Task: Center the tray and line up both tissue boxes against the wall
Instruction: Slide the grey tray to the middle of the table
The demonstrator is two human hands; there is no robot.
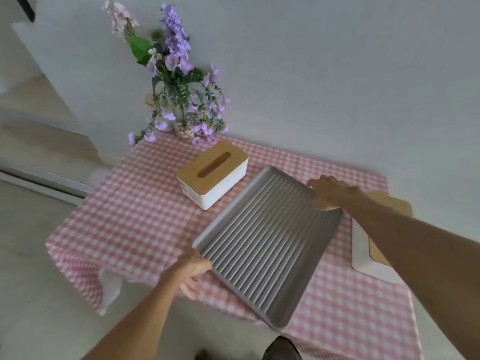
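Note:
A grey ribbed tray (262,237) with a pale rim lies skewed on the pink checked tablecloth, one corner hanging over the table's front edge. My left hand (193,271) grips its near left corner. My right hand (328,193) holds its far right corner. One white tissue box (213,175) with a wooden slotted lid stands left of the tray, angled, a little off the wall. The second tissue box (363,255) sits to the right of the tray, mostly hidden behind my right forearm.
A vase of purple and pink flowers (179,100) stands at the table's far left corner against the white wall (337,74). The table (130,216) ends close at left and front, with pale floor beyond. A dark shoe (281,349) shows below.

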